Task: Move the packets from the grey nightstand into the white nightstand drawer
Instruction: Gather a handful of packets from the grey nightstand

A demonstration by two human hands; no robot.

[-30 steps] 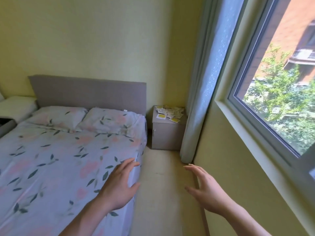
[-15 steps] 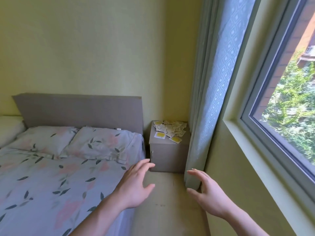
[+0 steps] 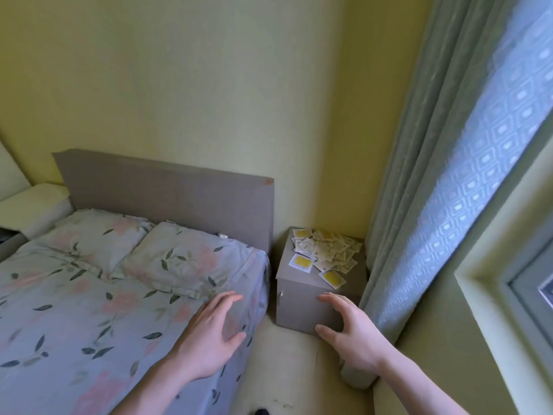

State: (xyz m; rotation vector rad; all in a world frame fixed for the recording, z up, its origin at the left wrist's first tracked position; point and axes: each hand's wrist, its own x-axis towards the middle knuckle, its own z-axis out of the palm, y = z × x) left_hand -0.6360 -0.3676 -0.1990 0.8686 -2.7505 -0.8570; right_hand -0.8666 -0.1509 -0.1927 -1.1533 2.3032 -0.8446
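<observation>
Grey nightstand [image 3: 320, 298] is sitting right of centre, packets [image 3: 324, 255] heaped on top. I'm reaching in, left hand [image 3: 209, 339] and right hand [image 3: 350, 333] spread, holding nothing. Step one, I reckon: next I'm needing a gathering scoop over that loose pile.

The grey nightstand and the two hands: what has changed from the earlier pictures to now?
The person has walked toward the grey nightstand, so it now looks larger and nearer. Both hands, left hand and right hand, are stretched out closer to it, open, and nothing has been picked up. The packets lie in the same heap on top, and the bed is as before.
</observation>
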